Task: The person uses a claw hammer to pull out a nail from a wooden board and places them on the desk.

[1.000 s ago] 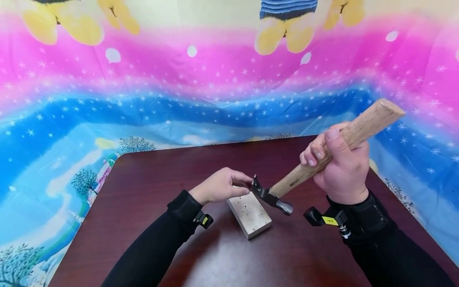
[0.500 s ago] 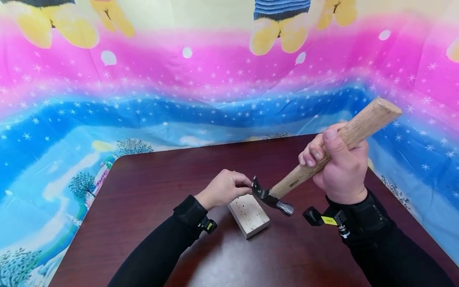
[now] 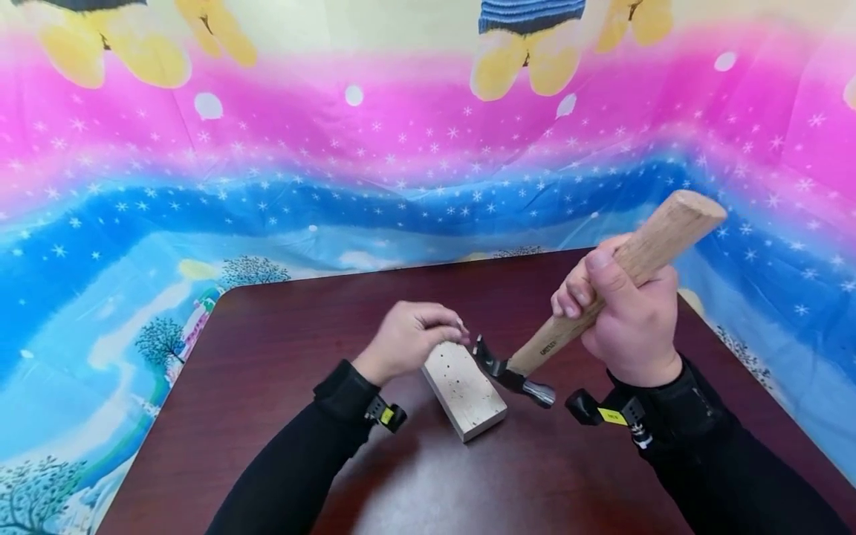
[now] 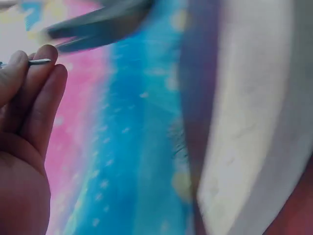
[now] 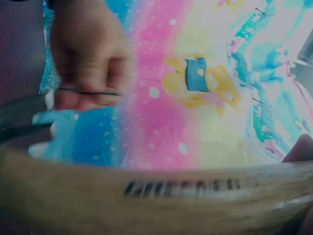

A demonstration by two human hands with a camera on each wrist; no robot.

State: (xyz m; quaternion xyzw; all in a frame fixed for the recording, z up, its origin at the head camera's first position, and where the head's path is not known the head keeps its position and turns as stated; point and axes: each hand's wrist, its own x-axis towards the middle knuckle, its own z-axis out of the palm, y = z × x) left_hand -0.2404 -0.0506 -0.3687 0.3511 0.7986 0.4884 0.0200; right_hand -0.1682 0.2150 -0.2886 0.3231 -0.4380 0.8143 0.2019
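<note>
- Head view: the black-headed claw hammer with a pale wooden handle is gripped mid-handle by the right hand's curled fingers, probably for control. The pale, holed rectangular wooden block lies on the dark reddish-brown table, under the left hand; whether they touch cannot be told.
- Left wrist view: a thin silvery metal nail is pinched between thumb and fingertips, tip bare, presumably for fine handling.
- Right wrist view: the nail is held crosswise near the claw.

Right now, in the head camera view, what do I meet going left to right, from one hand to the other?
Left hand, wooden block, hammer head, right hand.
</note>
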